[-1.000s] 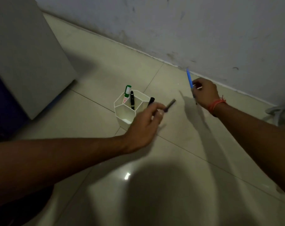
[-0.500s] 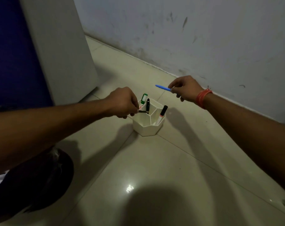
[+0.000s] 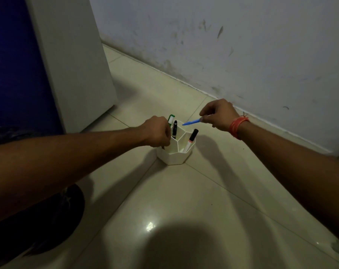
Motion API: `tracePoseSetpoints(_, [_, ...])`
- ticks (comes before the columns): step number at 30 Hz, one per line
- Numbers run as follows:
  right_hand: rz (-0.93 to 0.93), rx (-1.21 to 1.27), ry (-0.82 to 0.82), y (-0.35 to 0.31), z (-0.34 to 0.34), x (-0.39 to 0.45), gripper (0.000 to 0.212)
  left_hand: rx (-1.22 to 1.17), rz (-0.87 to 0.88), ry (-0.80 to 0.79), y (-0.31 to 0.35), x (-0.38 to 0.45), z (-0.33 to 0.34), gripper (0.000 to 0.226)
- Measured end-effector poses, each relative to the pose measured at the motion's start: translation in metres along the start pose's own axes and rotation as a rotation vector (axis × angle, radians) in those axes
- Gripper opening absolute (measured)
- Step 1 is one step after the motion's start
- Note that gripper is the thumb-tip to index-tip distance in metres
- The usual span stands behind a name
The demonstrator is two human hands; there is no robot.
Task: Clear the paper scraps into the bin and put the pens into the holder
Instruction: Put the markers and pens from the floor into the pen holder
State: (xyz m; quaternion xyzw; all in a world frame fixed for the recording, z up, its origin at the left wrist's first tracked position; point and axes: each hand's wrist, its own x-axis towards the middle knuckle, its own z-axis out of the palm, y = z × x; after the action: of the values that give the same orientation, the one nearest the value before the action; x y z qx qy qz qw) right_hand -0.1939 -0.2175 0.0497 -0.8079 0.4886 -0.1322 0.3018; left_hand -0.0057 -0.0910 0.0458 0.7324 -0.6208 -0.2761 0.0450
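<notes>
**Two hands over a white pen holder on the floor**

A white, many-sided holder (image 3: 174,158) stands on the tiled floor (image 3: 184,200), near the foot of a scuffed wall (image 3: 223,45). Inner walls split it into compartments. In the far compartment stand a green-capped marker (image 3: 171,119) and, just beside it, a black pen (image 3: 174,129), both roughly upright. In the right compartment a marker with a black cap (image 3: 192,137) leans to the right, its pale barrel reaching down toward the bottom. The near compartment shows no clear contents.

The left hand (image 3: 158,131) is closed over the holder's left rim, covering that edge and the lower part of the green-capped marker. A thin dark tip pokes out below its fingers (image 3: 165,140) at the rim; what it belongs to cannot be made out in the dim light. The holder's floor is mostly in shadow.

The right hand (image 3: 218,115) hovers above and to the right of the holder, apart from it. Its thumb and fingertips pinch one end of a blue pen (image 3: 192,121), which points left and slightly down, its free tip over the holder's far side. An orange thread band (image 3: 236,126) circles that wrist. A pale cabinet (image 3: 71,65) stands at the left, cut off by the frame. No paper scraps or bin can be picked out.
</notes>
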Motion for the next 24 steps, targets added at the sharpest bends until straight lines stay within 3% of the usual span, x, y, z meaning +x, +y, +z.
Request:
tracePoseSetpoints(8, [0.066,0.016,0.003,-0.001,0.024,0.004,0.012,-0.145,-0.043,0.363,-0.014,0.011,-0.011,0.019])
tracePoseSetpoints(18, [0.154,0.297,-0.029,0.010,0.036,0.001,0.025,-0.174,-0.105,0.397,-0.032,0.027,-0.015,0.019])
tracePoseSetpoints(21, [0.150,0.331,0.098,0.021,0.035,-0.010,0.025,-0.167,-0.109,0.411,-0.033,0.029,-0.016,0.021])
tracePoseSetpoints(24, [0.016,0.245,0.227,0.032,0.044,-0.034,0.032,-0.170,-0.114,0.428,-0.036,0.031,-0.015,0.022])
